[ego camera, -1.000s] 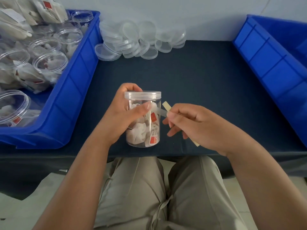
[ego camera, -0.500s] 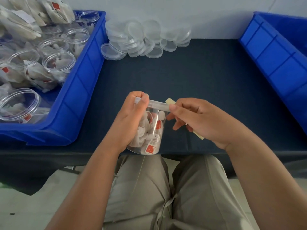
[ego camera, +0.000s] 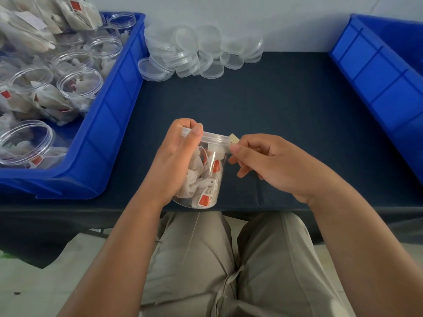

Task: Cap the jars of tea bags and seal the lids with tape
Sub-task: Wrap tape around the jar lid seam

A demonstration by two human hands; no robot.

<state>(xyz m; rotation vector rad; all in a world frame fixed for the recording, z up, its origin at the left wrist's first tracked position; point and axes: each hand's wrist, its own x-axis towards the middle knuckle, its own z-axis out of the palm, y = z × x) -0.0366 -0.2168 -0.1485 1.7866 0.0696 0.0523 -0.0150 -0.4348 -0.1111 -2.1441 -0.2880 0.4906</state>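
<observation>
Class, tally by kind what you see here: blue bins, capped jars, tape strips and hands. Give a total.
Blue bins: 2
Capped jar: 1
Tape strip: 1
Hands, left hand and right hand: 2
Total: 6

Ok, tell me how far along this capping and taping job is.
Done: the held jar wears its lid. In hand: the left hand grips that jar while the right hand pinches a tape strip at the lid's edge. Left: many open jars in the left bin await capping, with loose lids piled behind.
</observation>
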